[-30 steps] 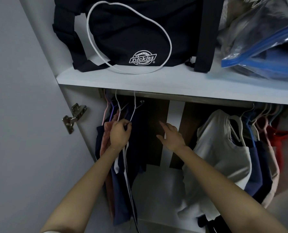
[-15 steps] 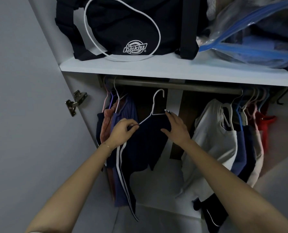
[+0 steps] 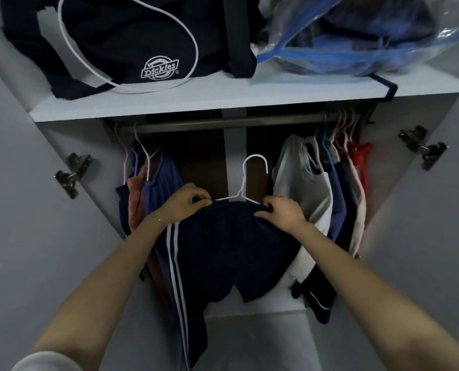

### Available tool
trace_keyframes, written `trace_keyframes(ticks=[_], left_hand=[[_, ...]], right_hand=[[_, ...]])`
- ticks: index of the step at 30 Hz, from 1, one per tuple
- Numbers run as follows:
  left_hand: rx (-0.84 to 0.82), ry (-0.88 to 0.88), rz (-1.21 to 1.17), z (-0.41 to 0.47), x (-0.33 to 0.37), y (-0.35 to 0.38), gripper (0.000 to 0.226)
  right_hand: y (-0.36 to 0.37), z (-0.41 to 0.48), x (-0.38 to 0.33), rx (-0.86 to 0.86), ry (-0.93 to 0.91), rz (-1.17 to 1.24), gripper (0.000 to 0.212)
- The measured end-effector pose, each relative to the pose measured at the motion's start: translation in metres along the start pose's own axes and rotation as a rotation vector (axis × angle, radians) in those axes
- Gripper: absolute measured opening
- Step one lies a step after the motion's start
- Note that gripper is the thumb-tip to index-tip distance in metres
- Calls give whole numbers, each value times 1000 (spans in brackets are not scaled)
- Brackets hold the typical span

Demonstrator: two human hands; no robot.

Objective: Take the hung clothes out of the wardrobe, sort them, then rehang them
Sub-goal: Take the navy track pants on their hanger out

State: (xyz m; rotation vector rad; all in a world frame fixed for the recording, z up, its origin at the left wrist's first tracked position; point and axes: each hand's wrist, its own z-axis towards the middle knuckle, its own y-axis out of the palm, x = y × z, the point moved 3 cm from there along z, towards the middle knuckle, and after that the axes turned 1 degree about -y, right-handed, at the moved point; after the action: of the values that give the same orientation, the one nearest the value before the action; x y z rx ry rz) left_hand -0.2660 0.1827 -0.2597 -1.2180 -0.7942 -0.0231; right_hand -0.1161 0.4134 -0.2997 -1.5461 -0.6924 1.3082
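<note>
A dark navy garment (image 3: 231,247) with white side stripes hangs on a white wire hanger (image 3: 245,183), whose hook is off the metal rail (image 3: 223,125) and well below it. My left hand (image 3: 180,203) pinches the hanger's left shoulder with the cloth. My right hand (image 3: 282,212) grips the right shoulder the same way. Several clothes (image 3: 148,188) still hang at the rail's left end, a white top (image 3: 303,188) and more clothes (image 3: 348,183) at the right end.
On the white shelf (image 3: 249,100) above the rail stand a black Dickies bag (image 3: 132,41) and a clear plastic bag with blue trim (image 3: 357,36). Both wardrobe doors stand open, with hinges on the left (image 3: 72,174) and right (image 3: 421,148).
The hanger with the navy garment came off the rail and moved down and towards me. My right hand went from touching the hanger to gripping its right shoulder.
</note>
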Motion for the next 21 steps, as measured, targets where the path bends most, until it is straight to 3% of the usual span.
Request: trace_keyframes(ticks=[11,21], left_hand=[[-63,211,-151,53,-8,84,8],[-309,380,-317,65,98,178,15]], right_hand=[[8,-88,16,118,396,-71,37],[-3,-232,38,321,828,-28,38]])
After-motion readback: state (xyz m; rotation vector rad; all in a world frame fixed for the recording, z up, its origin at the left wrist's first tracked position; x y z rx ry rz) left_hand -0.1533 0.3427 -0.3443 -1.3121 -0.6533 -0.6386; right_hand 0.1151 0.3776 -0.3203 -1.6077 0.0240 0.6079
